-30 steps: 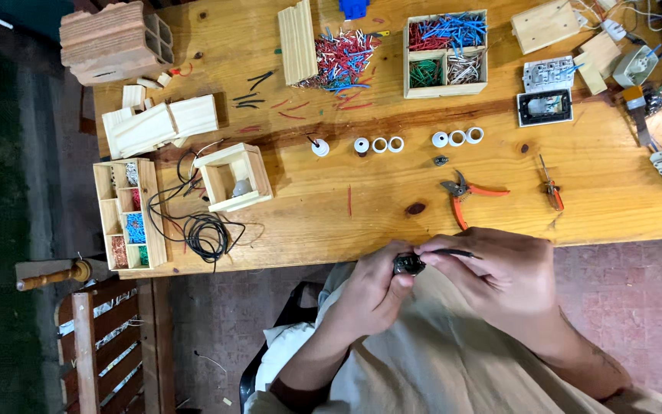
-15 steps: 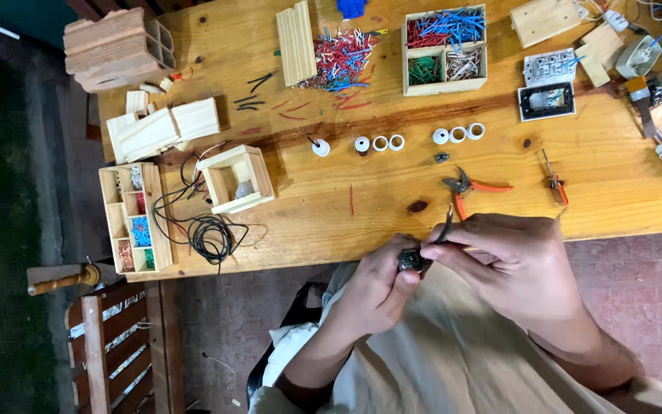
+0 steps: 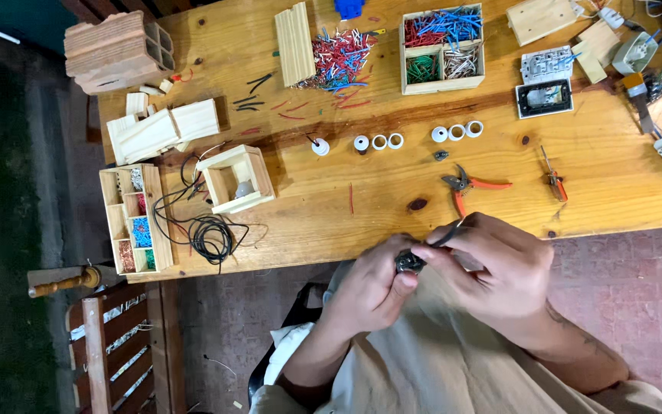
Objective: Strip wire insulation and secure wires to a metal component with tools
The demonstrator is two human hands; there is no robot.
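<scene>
Small black part (image 3: 409, 262) sits pinched between both hands just off the near edge of the wooden workbench (image 3: 622, 192), above the person's lap. Left hand (image 3: 373, 287) curls closed around it from below; right hand (image 3: 492, 268) closes on it from the side, with a thin dark wire (image 3: 450, 232) rising from the fingers. Orange-handled pliers (image 3: 469, 186) lie on the bench nearby. Reddish paved floor (image 3: 637, 291) spreads beneath.

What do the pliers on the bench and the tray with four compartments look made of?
Pliers: dark, dull metal jaws, handles in orange sleeves, probably plastic or rubber. Compartment tray: pale, unpainted wood with visible grain at the rim, holding red, blue, green and pale wire bits.
</scene>
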